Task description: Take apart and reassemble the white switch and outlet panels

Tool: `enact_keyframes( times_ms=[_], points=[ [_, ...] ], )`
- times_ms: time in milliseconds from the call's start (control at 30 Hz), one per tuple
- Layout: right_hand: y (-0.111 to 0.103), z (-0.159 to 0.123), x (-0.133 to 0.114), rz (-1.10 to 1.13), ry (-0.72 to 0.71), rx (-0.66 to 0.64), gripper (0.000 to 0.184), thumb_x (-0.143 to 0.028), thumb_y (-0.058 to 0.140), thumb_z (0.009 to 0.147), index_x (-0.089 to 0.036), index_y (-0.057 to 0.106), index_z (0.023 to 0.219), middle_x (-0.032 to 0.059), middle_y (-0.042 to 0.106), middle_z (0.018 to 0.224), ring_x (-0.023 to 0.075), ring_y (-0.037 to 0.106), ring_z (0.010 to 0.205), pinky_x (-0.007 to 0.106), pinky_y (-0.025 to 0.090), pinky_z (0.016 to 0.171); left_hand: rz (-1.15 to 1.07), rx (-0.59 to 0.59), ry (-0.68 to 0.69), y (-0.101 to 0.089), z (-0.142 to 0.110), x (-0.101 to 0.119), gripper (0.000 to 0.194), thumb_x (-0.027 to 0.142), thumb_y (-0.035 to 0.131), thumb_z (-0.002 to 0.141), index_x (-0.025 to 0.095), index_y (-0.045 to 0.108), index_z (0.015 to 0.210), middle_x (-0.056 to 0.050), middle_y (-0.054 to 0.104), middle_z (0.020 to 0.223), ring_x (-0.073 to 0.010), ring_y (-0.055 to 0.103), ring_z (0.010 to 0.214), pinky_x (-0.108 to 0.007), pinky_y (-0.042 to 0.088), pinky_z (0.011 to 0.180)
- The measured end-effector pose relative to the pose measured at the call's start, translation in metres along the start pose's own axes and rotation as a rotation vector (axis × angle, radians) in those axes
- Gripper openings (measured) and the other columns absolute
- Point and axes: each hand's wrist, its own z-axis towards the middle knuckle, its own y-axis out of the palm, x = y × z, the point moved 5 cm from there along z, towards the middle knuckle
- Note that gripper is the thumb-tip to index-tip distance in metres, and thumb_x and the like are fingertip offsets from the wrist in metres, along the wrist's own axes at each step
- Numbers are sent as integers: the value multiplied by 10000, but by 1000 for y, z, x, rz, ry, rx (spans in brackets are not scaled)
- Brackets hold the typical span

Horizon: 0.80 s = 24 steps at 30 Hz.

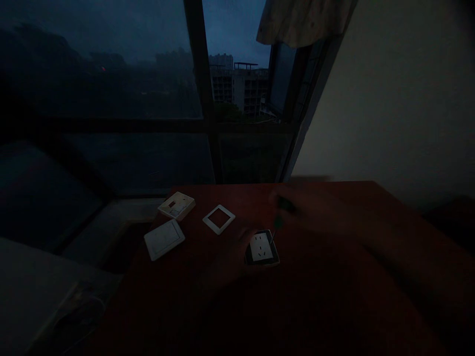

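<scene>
My left hand (pixel 232 257) is closed around the left side of a wall socket (pixel 261 247), which lies face up on the red-brown table with its slots showing. Its cover frame is off, and a dark border rings the white face. In my right hand (pixel 304 207) is a screwdriver (pixel 278 221) with a green handle, smeared by motion. The screwdriver's shaft slants down to the right edge of the socket. A square white cover frame (pixel 208 221) lies flat to the left of the socket. Darkness hides much of both hands.
At the table's (pixel 252 198) left edge lie a white switch plate (pixel 163 241) and, behind it, a pale mounting box (pixel 178 205). Dark window frames (pixel 210 126) stand beyond the table. A pale wall (pixel 389 99) rises at the right.
</scene>
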Motion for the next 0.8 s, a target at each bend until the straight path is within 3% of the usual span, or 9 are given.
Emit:
enact_keyframes(
  times_ms=[100, 267, 333, 400, 533, 600, 700, 800],
  points=[
    [1, -3, -9, 137, -83, -30, 290, -188, 529, 851, -219, 547, 1138, 49, 664, 1091, 153, 630, 921, 236, 467, 759, 6, -10, 10, 1, 0, -2, 834, 522, 757, 676, 270, 382, 1377, -79, 401, 1421, -303, 387, 1293, -437, 339, 1069],
    [-1, -2, 4, -265, 126, 19, 218, -350, 498, 894, -204, 619, 1000, 85, 697, 926, 235, 651, 805, 307, 454, 640, 11, -33, -3, 2, 0, -4, 870, 537, 738, 692, 266, 336, 1414, -87, 355, 1455, -314, 334, 1331, -459, 314, 1086],
    [-2, -1, 9, -330, 153, -1, 217, -352, 486, 899, -211, 633, 976, 78, 699, 885, 244, 653, 768, 316, 447, 617, 16, -43, 2, 2, 0, -5, 874, 524, 751, 681, 271, 342, 1411, -86, 367, 1447, -315, 348, 1321, -460, 326, 1078],
    [-2, -1, 7, -237, 79, -25, 201, -290, 503, 890, -227, 623, 1039, 72, 688, 975, 234, 649, 852, 320, 466, 681, 28, -40, 7, 3, 0, -5, 879, 519, 756, 677, 264, 344, 1410, -90, 369, 1445, -315, 357, 1315, -452, 332, 1075],
    [-4, -7, -2, 95, -117, -72, 399, -211, 567, 853, -244, 516, 1248, 72, 601, 1218, 195, 576, 1083, 301, 455, 868, 41, -10, 9, 3, -1, -6, 872, 529, 748, 683, 267, 344, 1410, -94, 362, 1452, -326, 351, 1319, -460, 320, 1081],
    [-3, -6, 3, 129, -74, -46, 413, -267, 595, 846, -241, 514, 1250, 67, 620, 1184, 196, 593, 1043, 303, 463, 850, 33, -5, 21, 3, -1, -6, 860, 538, 741, 688, 271, 348, 1405, -92, 369, 1447, -325, 360, 1312, -462, 331, 1072],
    [2, -3, 15, 72, -4, 70, 239, -326, 548, 883, -224, 610, 1091, 47, 680, 1017, 184, 636, 893, 295, 468, 780, 15, -5, 33, 2, -1, -4, 841, 557, 729, 692, 260, 366, 1390, -94, 389, 1430, -317, 387, 1290, -457, 344, 1061],
    [6, -1, 17, 91, -56, 153, 217, -236, 469, 906, -216, 620, 1062, 46, 684, 1025, 164, 640, 901, 271, 460, 780, 12, -8, 23, 2, 0, -4, 847, 531, 747, 682, 253, 370, 1388, -94, 387, 1429, -312, 384, 1292, -453, 334, 1069]
  ],
)
